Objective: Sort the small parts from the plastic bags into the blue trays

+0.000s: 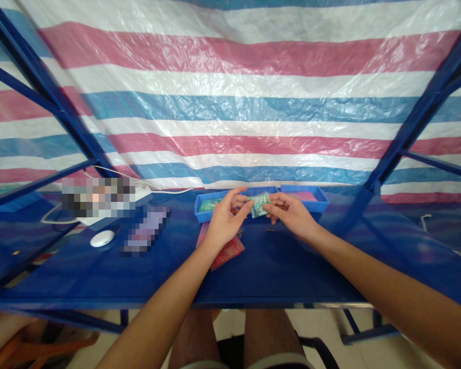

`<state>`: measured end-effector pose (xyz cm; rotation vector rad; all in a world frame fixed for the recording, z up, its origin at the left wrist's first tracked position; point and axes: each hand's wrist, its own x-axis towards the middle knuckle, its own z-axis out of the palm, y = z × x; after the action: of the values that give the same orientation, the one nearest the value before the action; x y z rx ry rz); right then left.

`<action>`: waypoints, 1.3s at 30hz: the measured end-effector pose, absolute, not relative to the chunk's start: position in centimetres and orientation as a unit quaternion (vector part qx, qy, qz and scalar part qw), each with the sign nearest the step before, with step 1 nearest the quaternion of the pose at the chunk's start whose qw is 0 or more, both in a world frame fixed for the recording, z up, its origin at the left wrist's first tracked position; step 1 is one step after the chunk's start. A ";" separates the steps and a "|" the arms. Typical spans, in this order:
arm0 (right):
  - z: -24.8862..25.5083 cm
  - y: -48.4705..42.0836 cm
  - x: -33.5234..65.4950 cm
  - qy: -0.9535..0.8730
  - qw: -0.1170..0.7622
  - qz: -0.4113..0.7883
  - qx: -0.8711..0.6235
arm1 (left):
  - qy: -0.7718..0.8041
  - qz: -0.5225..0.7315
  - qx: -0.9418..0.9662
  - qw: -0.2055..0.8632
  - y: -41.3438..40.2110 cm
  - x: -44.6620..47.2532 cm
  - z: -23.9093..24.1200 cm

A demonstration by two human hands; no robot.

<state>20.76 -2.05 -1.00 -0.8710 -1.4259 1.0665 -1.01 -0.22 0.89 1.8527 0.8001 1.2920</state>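
Between my two hands, above the blue table, is a small clear plastic bag (260, 205) with green contents too small to make out. My left hand (231, 212) pinches its left side between thumb and fingers. On the right edge, the thumb and fingers of my right hand (288, 211) are closed. Below my left hand lie red plastic bags (227, 253), partly covered by the wrist. A tiny dark piece (270, 230) rests on the table just under the held bag.
Blue bins stand along the back: a left bin (207, 217) with green items and a right bin (318, 206) with something pink. To the left are a white oval case (102, 238), a blurred-out flat object (148, 230) and white cables (169, 191). Blue posts (411, 113) frame the table.
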 end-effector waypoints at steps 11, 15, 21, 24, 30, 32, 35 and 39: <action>-0.2 0.1 25.3 -0.631 0.574 0.114 -0.509 | 0.367 0.425 0.813 0.151 -0.5 -1.9 1.6; -0.2 -0.1 25.0 -0.623 0.575 0.125 -0.516 | 0.368 0.409 0.826 0.122 -0.7 -2.0 1.9; 0.0 -1.9 22.2 -0.653 0.548 0.310 -0.421 | 0.307 0.451 0.767 0.339 -0.5 -1.6 1.5; -0.4 -2.6 21.2 -0.680 0.502 0.396 -0.359 | 0.311 0.459 0.746 0.370 0.2 -1.8 1.0; -0.3 -3.5 21.3 -0.799 0.416 0.240 -0.362 | 0.397 0.529 0.724 0.194 1.0 -3.6 1.7; 0.0 -3.6 21.7 -0.846 0.363 0.157 -0.356 | 0.425 0.531 0.724 0.114 1.2 -4.5 2.1; 0.2 -3.5 22.1 -0.880 0.298 0.100 -0.357 | 0.469 0.521 0.712 0.033 1.7 -5.7 2.3; 0.2 -3.2 22.5 -0.876 0.277 0.088 -0.386 | 0.540 0.421 0.727 -0.048 2.6 -7.0 1.5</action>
<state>22.50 -3.23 0.21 -1.0364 -2.3513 0.2373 -7.04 2.62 1.55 2.3561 1.7511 1.3663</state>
